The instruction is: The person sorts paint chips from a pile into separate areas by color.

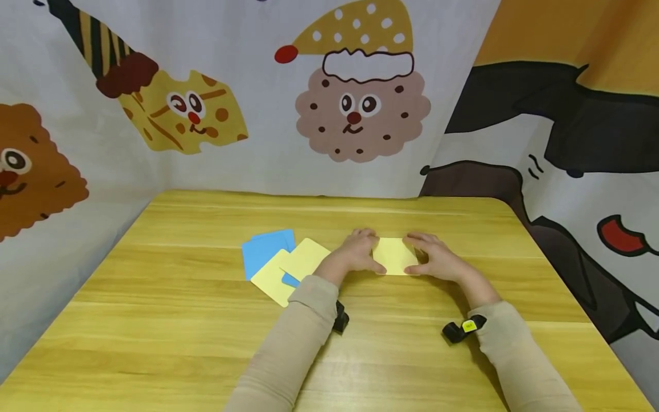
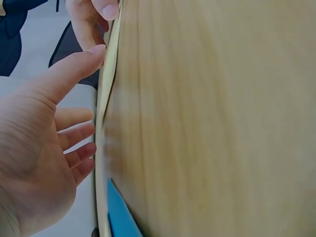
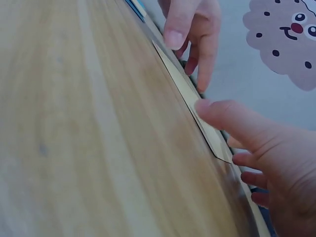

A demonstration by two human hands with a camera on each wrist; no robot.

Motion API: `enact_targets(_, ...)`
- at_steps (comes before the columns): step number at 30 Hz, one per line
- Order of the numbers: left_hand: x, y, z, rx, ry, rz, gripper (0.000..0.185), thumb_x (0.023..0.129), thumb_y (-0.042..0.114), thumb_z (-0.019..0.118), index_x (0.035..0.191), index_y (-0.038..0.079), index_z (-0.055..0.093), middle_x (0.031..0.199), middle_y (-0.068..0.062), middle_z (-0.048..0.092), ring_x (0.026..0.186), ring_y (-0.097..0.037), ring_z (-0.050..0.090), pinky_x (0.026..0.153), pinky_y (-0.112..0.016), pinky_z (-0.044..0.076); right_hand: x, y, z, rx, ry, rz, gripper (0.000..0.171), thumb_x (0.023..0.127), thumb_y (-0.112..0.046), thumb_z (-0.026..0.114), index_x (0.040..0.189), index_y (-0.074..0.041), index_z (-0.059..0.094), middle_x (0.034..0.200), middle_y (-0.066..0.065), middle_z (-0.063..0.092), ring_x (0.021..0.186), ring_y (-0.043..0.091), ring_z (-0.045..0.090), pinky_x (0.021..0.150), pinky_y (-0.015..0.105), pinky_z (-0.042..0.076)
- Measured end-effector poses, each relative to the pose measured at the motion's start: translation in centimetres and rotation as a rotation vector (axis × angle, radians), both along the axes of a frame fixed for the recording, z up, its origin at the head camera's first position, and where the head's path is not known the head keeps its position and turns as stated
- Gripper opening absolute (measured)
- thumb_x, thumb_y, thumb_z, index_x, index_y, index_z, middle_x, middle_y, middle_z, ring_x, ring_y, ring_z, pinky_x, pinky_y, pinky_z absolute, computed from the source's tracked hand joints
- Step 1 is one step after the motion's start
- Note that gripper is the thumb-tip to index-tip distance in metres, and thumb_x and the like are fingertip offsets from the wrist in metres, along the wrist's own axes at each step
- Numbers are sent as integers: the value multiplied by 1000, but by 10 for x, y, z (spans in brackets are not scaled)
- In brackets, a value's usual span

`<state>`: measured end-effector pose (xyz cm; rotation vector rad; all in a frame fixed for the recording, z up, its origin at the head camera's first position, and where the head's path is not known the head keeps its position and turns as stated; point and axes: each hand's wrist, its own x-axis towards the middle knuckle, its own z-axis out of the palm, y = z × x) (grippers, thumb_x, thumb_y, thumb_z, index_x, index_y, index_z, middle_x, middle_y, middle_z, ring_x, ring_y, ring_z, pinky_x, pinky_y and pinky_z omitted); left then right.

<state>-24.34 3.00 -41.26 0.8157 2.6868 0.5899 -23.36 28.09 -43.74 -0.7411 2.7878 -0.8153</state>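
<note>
Wood tbl (image 1: 396, 349); yellow card (image 1: 394, 256), front edge L-R, long axis unclear; hands (image 1: 358, 252) (image 1: 436, 261) spread, 1 ea. end.

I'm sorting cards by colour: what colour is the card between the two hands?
The card is pale yellow; the head view shows it best.

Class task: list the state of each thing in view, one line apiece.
Lone yellow card: unfolded, set apart.
Other yellow cards: flat, overlapping.
Blue cards: partly under yellow ones.
Left hand: thumb and fingers spread, at lone card's left end.
Right hand: likewise, at its right end.
</note>
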Motion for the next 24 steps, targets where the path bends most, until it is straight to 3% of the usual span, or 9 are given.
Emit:
enact_targets(16, 9, -23, 18, 75, 146, -39, 92, 78, 51, 75, 147, 5, 36, 151, -11, 30, 137, -31, 24, 109, -48, 24, 10, -20, 31, 13, 113, -9, 91, 77, -50, 76, 146, -3, 39, 151, 19, 28, 136, 44, 21, 103, 67, 18)
enact_targets(24, 20, -47, 29, 150, 148, -32, 95, 75, 48, 79, 148, 5, 35, 152, -12, 29, 138, -31, 21, 110, -49, 21, 20, -38, 41, -4, 146, -7, 94, 76, -53, 76, 146, -3, 37, 151, 17, 28, 136, 43, 22, 102, 66, 19)
